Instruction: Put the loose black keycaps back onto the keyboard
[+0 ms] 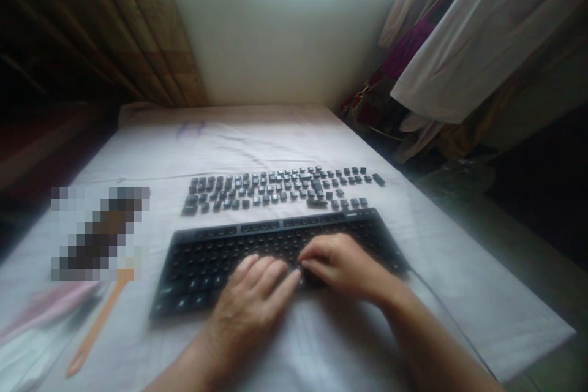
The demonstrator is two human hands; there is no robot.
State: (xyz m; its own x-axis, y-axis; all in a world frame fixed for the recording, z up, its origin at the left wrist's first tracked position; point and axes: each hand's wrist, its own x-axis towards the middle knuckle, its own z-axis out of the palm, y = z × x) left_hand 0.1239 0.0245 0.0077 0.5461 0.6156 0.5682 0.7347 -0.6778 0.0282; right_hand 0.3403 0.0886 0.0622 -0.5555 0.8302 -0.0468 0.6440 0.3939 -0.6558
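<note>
A black keyboard lies at a slight slant on the cloth-covered table. Much of its key field shows bare key sockets, while a few lettered keycaps sit in its near left part. My left hand rests on the near edge, fingers stretched over the keys and thumb pointing right. Thumb and forefinger of my right hand are pinched together low over the keyboard's near middle, close to my left thumb. Whatever lies between them is too small to make out. Behind the keyboard, loose black keycaps stand in rows.
On the left lie an orange stick-like handle, a blurred-out dark item and a pink-and-white cloth or bag. The keyboard's cable runs off to the right. Clothes hang beyond the table's right edge; a curtain hangs back left.
</note>
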